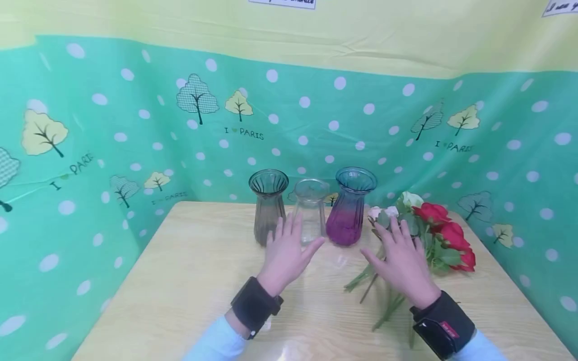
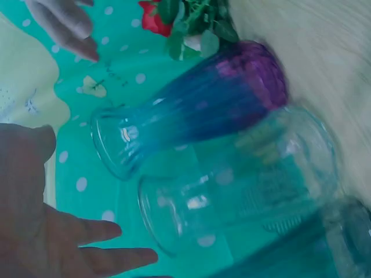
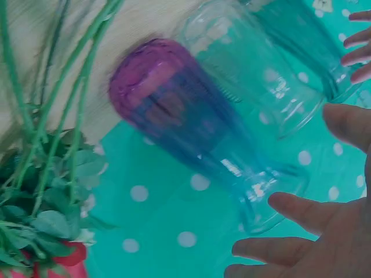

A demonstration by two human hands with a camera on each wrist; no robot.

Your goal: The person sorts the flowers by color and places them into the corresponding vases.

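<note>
Three glass vases stand in a row at the back of the table: a grey one, a clear one and a blue-and-purple one. My left hand hovers with spread fingers in front of the grey and clear vases, holding nothing. Fingers likewise spread, my right hand is over the flowers, to the right of the blue-and-purple vase. Red roses, a white rose and small pale pink flowers lie bunched there, their green stems toward the front. In the left wrist view the blue-and-purple vase shows beyond the left hand.
The wooden table ends just behind the vases. A green dotted cloth with tree prints hangs behind it and along both sides. Black bands wrap both wrists.
</note>
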